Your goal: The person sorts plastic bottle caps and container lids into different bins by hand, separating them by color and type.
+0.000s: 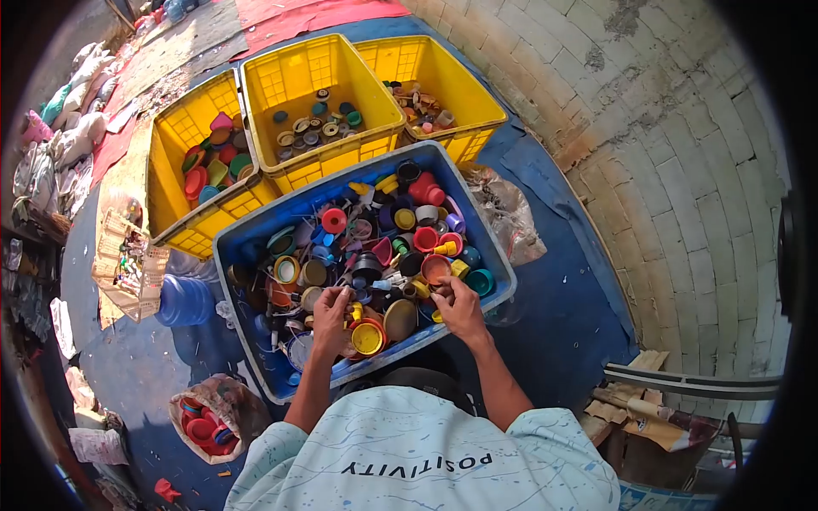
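A blue crate [247, 358] full of mixed plastic caps and lids sits in front of me. My left hand [329, 313] is over its near side, with thumb and fingertips pinched together; whatever they may hold is too small to make out. To the right, my right hand [461, 308] has its thumb and fingers closed at the lower edge of a round orange cap [435, 269]. Between my hands lie a yellow-and-red lid [367, 339] and a tan round lid [400, 319]. A red cap [334, 221] rests farther back in the pile.
Three yellow crates stand behind the blue one: left [175, 217], middle [332, 157] and right [477, 132], each holding caps. A sack of red caps [223, 409], a blue water jug [185, 300] and a basket [119, 277] are left. A block wall [673, 196] rises right.
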A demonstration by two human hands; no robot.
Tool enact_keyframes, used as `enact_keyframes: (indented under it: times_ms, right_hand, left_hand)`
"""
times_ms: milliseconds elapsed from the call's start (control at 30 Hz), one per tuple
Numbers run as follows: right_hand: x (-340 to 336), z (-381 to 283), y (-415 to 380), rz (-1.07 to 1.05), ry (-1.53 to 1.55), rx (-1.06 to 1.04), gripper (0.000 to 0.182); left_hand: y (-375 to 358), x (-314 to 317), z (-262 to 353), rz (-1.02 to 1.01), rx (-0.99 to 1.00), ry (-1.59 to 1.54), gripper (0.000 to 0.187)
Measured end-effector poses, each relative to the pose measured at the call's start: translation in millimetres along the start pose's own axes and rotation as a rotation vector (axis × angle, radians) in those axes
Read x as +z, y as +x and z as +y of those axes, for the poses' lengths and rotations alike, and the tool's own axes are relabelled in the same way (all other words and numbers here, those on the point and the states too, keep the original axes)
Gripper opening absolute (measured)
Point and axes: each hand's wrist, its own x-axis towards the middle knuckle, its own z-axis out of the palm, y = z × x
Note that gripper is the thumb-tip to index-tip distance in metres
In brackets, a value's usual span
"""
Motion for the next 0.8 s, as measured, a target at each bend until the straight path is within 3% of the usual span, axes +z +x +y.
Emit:
enact_keyframes:
  times_ms: [100,233,433,533,667,800]
  right_hand:
    - [2.5,21.6,36.3,0.065,-0.413,-0.277,0.062]
    - [11.5,34.6,52.7,-0.096,-0.532,-0.172,0.091]
    - [9.7,54.0,64.0,-0.153,-0.558,-0.292,0.091]
    - [-0.1,65.6,77.5,-0.241,-0.493,-0.328,0.092]
    - [-21.9,69.6,97.0,-0.367,-0.329,-0.369,0.094]
    - [-39.3,80.6,118.1,-0.392,-0.158,-0.493,0.086]
  left_hand:
    - [-2.2,-20.6,3.1,0.099,-0.026,-0.029,0.017]
    - [-10.1,-40.1,-1.1,0.282,-0.033,-0.062,0.018]
    - [-16.8,-19.5,-20.8,0.509,-0.017,-0.075,0.018]
    - [-10.7,26.9,-27.1,0.553,-0.035,-0.099,0.018]
    - [3.1,91.8,-40.9,0.434,-0.054,-0.108,0.018]
    - [11.1,145.0,-42.9,0.534,-0.028,0.052,0.020]
